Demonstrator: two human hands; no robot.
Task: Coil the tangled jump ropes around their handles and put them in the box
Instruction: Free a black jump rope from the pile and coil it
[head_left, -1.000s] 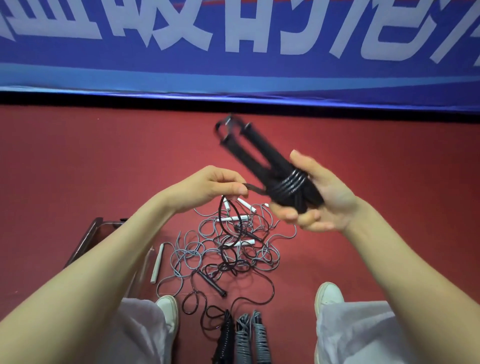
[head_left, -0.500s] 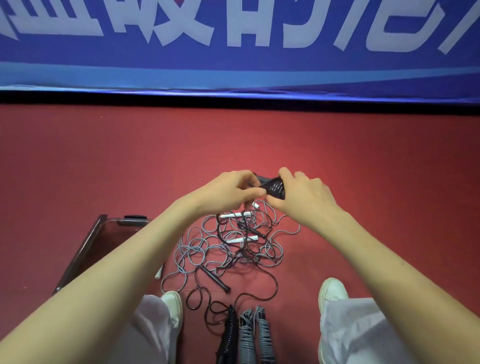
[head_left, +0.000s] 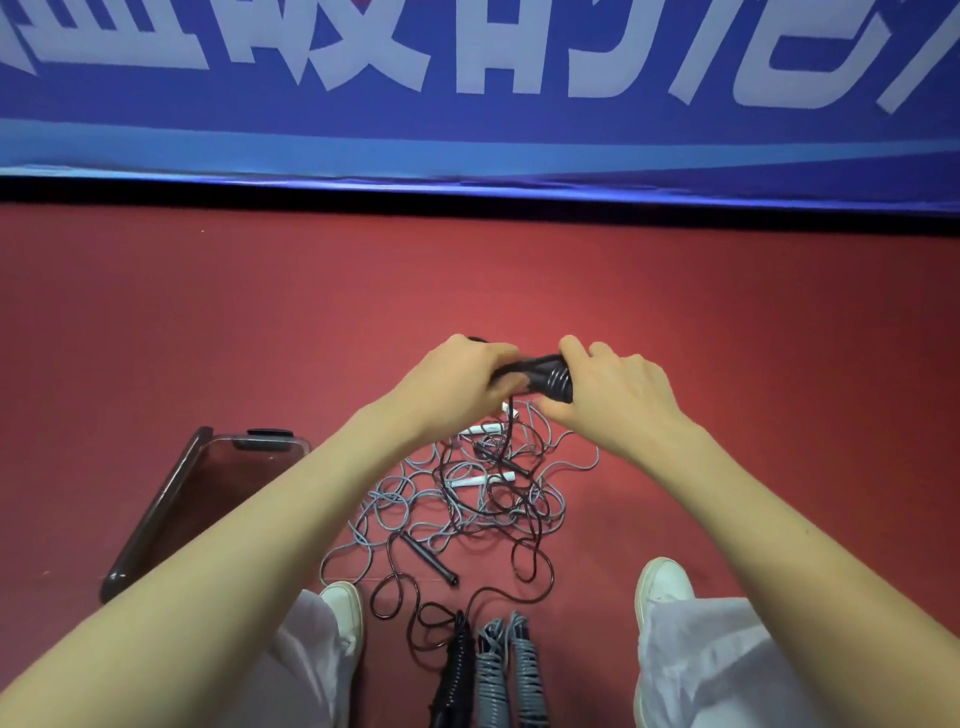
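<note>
left hand (head_left: 457, 384) | right hand (head_left: 613, 400) | grip ribbed black rope bundle (head_left: 550, 376)

Bare floor (head_left: 218, 322) beyond rope tangle (head_left: 467, 499)

Your left hand (head_left: 457, 384) and right hand (head_left: 615, 397) grip a black jump rope (head_left: 543, 375) at 12 o'clock. Its handles lie crosswise with several turns of cord wound tight round them, and one loose black strand hangs into the tangled pile (head_left: 467, 499) below. In that pile, grey and black cords loop through each other on the floor (head_left: 727, 364), with white handles (head_left: 470, 482) and a black handle (head_left: 428, 558) among them. At the pile's 6 o'clock three coiled bundles (head_left: 491, 675), one black and two grey, lie side by side. The dark-rimmed clear box (head_left: 171, 499) lies at its 9 o'clock.
</note>
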